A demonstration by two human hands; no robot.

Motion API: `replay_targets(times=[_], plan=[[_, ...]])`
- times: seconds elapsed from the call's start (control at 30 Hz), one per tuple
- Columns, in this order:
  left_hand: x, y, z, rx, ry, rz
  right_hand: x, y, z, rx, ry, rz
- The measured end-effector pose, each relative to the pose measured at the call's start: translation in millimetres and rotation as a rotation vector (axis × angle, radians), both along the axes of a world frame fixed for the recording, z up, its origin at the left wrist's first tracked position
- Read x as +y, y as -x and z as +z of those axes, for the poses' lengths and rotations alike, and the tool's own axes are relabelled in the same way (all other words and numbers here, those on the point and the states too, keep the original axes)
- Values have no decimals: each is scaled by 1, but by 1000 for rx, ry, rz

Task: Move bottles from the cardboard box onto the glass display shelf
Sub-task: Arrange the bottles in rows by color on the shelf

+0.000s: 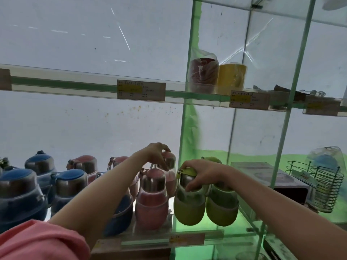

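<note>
While the left hand (156,155) pinches a pink bottle (169,166) toward the glass shelf's (197,234) back edge, the right hand (203,174) grips a green bottle (188,205) near its front edge

Bottles (152,199) in rows on glass shelf (197,238); wire basket (326,186) far right; cups (217,74) on shelf above.

- blue bottles (20,194): four plainly on the lower glass shelf, perhaps a fifth behind the left forearm
- pink bottles (151,199): four
- green bottles (189,203): two
- price labels (141,90) on shelf edges: four
- wire baskets (326,186): two, nested close
- yellow cup (232,76): one
- bagged red item (203,72): one
- hands: two
</note>
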State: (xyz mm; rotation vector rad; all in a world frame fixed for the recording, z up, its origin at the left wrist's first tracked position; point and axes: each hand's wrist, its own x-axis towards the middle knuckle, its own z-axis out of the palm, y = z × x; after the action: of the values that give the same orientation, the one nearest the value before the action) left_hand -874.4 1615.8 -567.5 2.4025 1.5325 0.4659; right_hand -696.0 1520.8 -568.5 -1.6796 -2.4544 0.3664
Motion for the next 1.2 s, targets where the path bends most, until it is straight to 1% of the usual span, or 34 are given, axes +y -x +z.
replay_targets(times=[0.1,0.3,0.43,0.5,0.63,0.8,0.97,1.2], plan=[[2,17,-1,26,32,12,3,0,-1,-1,-9,-1],[6,27,-11,-13,116,9,3,3,-3,-9,-10,1],[5,19,-11,9,113,10,6,6,-1,-89,15,-1],[2,18,-8,-24,121,15,6,8,3,-113,29,1],[-8,36,4,-125,96,50,6,22,16,-49,4,29],[-17,79,20,-185,43,132,14,60,34,-44,-84,127],[-29,131,33,-177,9,219,23,121,45,-35,-93,243],[-50,218,39,-153,-5,370,37,206,45,-32,-112,387]])
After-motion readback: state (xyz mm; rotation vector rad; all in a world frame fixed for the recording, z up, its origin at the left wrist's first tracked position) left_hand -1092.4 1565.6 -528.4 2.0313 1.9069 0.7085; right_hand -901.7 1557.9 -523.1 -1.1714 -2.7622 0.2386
